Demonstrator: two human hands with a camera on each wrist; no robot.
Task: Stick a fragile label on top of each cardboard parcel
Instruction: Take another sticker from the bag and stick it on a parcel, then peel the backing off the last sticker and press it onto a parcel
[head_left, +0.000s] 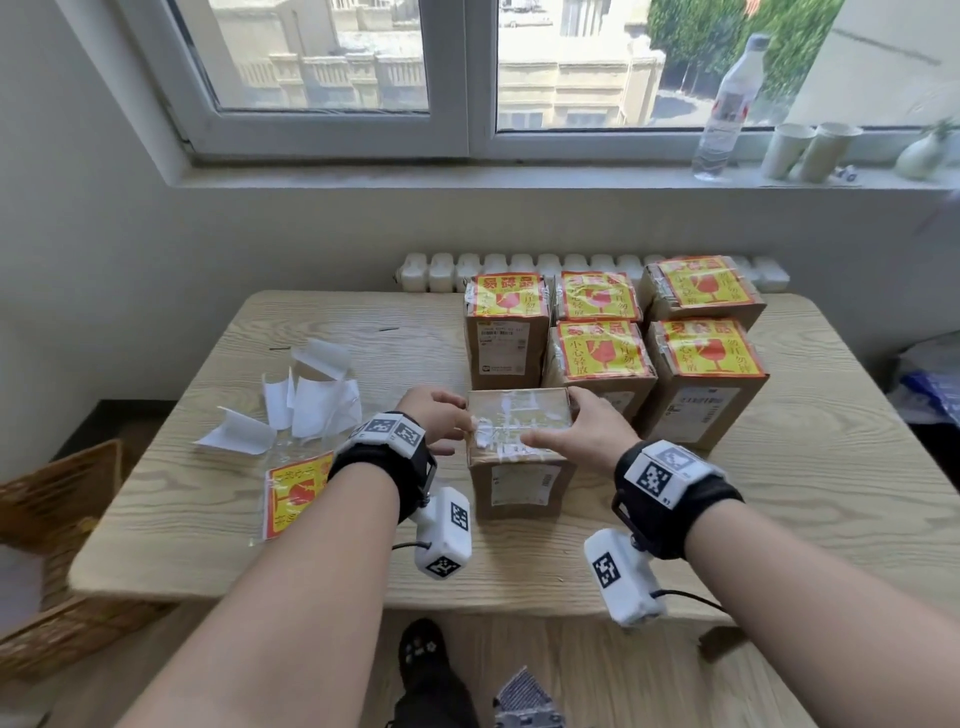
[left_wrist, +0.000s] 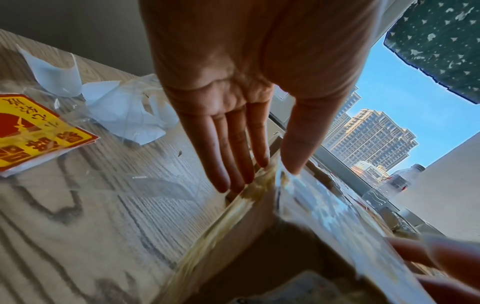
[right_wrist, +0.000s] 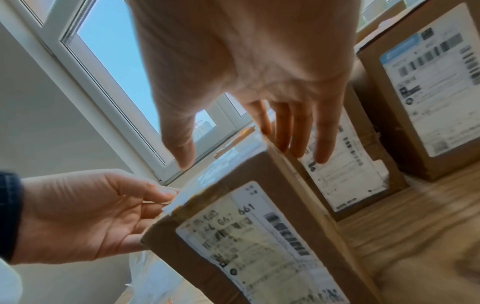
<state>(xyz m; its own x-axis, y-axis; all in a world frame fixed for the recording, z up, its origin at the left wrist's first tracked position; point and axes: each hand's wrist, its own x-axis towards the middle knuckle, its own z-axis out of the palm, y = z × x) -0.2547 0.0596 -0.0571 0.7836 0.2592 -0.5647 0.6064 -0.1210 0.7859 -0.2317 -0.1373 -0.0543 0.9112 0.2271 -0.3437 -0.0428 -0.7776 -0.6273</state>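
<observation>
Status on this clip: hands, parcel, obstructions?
Left hand and right hand open, flanking unlabelled parcel. Five labelled parcels behind. Label stack left. Nothing blocking.

A clear plastic bottle (head_left: 727, 104) stands on the windowsill (head_left: 467, 176) beside two paper cups (head_left: 810, 150) (upside down); a radiator (head_left: 436, 271) sits below.

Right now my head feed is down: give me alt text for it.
Both hands, left hand and right hand, touch the sides of an unlabelled parcel at the table's front. Five labelled parcels stand behind it; spare labels and backing papers lie left.
</observation>
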